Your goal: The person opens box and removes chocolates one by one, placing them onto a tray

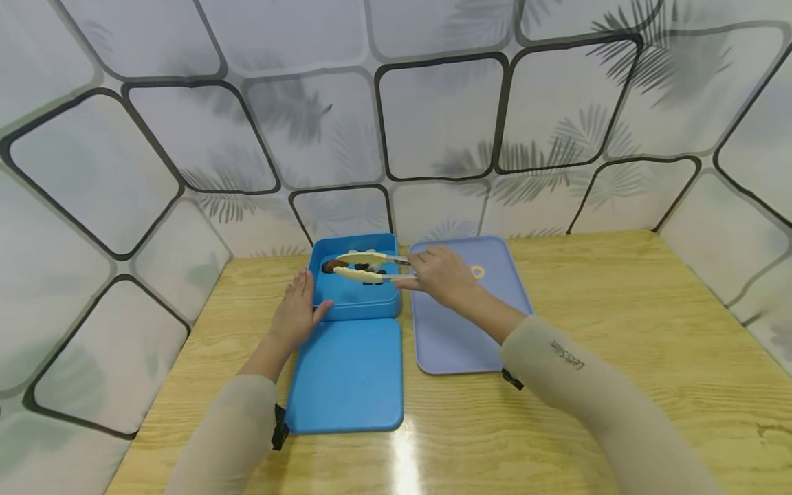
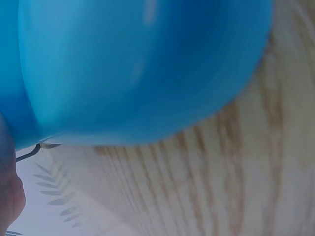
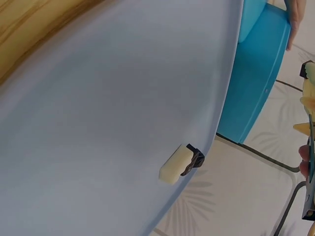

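Note:
My right hand [image 1: 443, 275] grips a pair of tongs [image 1: 355, 275] with cream tips and metal arms. The tongs reach over the blue box [image 1: 355, 313], their arms apart. A dark brown piece [image 1: 328, 267] shows right at the tips. Several small dark and white pieces lie in the box, partly hidden by the tongs. My left hand [image 1: 294, 309] rests against the box's left side, fingers straight and thumb over the front rim. In the right wrist view the tongs [image 3: 310, 113] show at the right edge, near the box [image 3: 261, 64].
A lavender tray [image 1: 458, 344] lies right of the box. On its far part sits a small pale piece [image 1: 478, 273]; the right wrist view shows a cream-and-dark-brown piece [image 3: 177, 164] there. A flat blue lid [image 1: 349, 378] lies before the box. A patterned wall covering [image 1: 442, 117] stands behind.

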Action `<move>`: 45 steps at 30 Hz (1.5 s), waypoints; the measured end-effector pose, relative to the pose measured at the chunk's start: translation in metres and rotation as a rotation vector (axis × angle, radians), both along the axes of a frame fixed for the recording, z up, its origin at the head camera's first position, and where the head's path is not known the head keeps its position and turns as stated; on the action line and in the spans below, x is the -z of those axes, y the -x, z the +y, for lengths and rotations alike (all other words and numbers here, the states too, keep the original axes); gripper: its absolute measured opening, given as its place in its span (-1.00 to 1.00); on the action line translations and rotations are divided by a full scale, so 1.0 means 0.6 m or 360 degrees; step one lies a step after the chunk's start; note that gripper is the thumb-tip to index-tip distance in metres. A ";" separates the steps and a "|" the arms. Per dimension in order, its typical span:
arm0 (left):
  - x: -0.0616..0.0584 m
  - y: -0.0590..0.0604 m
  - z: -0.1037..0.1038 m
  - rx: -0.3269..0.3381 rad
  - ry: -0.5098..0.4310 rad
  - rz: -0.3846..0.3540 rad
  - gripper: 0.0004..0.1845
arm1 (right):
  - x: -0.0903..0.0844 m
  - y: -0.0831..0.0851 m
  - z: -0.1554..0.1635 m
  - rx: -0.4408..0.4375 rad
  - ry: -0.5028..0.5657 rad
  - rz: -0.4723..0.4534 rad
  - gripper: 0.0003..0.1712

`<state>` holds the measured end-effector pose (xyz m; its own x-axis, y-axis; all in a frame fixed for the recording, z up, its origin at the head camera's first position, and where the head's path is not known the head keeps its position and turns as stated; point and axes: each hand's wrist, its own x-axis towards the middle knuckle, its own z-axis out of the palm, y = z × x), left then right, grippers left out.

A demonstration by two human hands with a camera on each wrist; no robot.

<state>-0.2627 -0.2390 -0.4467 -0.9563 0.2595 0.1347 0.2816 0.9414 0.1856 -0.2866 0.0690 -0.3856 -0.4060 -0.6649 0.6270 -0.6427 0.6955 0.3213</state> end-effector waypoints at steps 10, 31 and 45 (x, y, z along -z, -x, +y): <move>0.000 -0.002 -0.001 -0.0004 -0.0005 0.0020 -0.16 | -0.007 -0.021 0.041 -0.0157 0.0115 0.0084 -0.19; 0.000 -0.001 -0.002 0.0012 -0.0023 0.0029 -0.15 | 0.018 -0.065 0.127 -0.0163 0.0249 0.0090 -0.13; 0.005 0.000 -0.002 0.0014 -0.0051 0.0045 -0.14 | 0.037 -0.089 0.207 -0.0006 0.0180 0.0036 -0.16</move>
<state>-0.2625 -0.2400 -0.4495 -0.9498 0.2628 0.1699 0.2952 0.9326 0.2075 -0.2330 0.1933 -0.4080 -0.3884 -0.5906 0.7074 -0.6388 0.7258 0.2553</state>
